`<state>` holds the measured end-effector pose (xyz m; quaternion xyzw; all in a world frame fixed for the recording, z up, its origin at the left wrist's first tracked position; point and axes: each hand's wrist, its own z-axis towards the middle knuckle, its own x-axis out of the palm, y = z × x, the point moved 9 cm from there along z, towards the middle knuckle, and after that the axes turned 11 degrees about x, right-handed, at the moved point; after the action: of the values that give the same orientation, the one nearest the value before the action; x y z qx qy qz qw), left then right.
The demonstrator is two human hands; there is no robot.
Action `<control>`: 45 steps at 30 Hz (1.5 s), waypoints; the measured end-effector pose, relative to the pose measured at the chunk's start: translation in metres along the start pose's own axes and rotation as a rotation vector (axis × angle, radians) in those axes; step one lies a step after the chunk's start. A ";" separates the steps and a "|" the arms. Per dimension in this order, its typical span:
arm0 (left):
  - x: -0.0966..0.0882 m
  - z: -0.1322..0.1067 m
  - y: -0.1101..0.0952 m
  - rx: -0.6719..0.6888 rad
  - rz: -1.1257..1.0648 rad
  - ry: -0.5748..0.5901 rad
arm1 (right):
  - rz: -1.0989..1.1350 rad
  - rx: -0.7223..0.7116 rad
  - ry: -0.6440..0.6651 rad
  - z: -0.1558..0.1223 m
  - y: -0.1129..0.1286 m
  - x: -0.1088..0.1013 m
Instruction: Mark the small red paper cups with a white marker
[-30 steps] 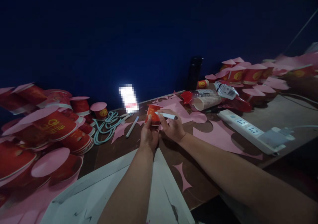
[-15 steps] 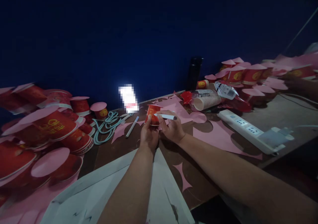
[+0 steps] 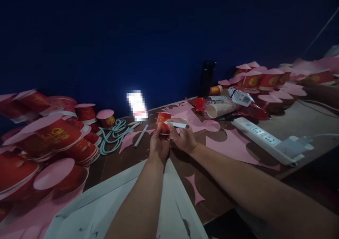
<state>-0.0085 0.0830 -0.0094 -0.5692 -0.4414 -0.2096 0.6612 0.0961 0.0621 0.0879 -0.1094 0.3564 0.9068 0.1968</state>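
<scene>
My left hand [image 3: 159, 143] is closed around a small red paper cup [image 3: 161, 119], its thumb against the cup's near left side. In my right hand [image 3: 184, 137] is a white marker [image 3: 179, 125] with a dark rear end, its tip at the cup's printed side. Whether the tip leaves a mark is too small to tell. A second marker [image 3: 141, 136] lies on the table left of the cup. Pink paper [image 3: 189, 113] with round cut-outs spreads behind and to the right of my hands.
Red cups topped with pink discs [image 3: 60, 133] pile up at left; more cups [image 3: 272, 79] stand at back right. A glowing pixelated screen [image 3: 137, 105], a coiled pale cable [image 3: 112, 135], bagged paper cups [image 3: 221, 108], a dark bottle [image 3: 208, 77] and a power strip [image 3: 265, 138] surround the work area.
</scene>
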 end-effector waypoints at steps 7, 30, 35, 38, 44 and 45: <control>0.002 0.001 0.000 0.002 -0.044 0.013 | 0.030 0.056 -0.049 0.005 -0.012 -0.007; 0.003 -0.002 0.001 -0.044 -0.047 -0.006 | -0.026 0.007 -0.030 0.005 -0.005 -0.004; 0.002 -0.002 0.002 -0.052 -0.065 -0.013 | -0.020 0.007 -0.047 0.005 -0.006 -0.005; 0.001 -0.002 0.002 -0.059 -0.070 -0.017 | -0.028 0.011 -0.038 0.004 -0.007 -0.004; -0.006 0.000 0.002 -0.052 -0.091 -0.067 | -0.038 0.020 -0.038 0.004 -0.009 -0.003; -0.006 0.000 0.002 -0.051 -0.095 -0.065 | -0.039 0.019 -0.037 0.004 -0.009 -0.003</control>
<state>-0.0098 0.0823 -0.0155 -0.5710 -0.4838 -0.2333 0.6209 0.1022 0.0697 0.0864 -0.0979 0.3592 0.9011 0.2221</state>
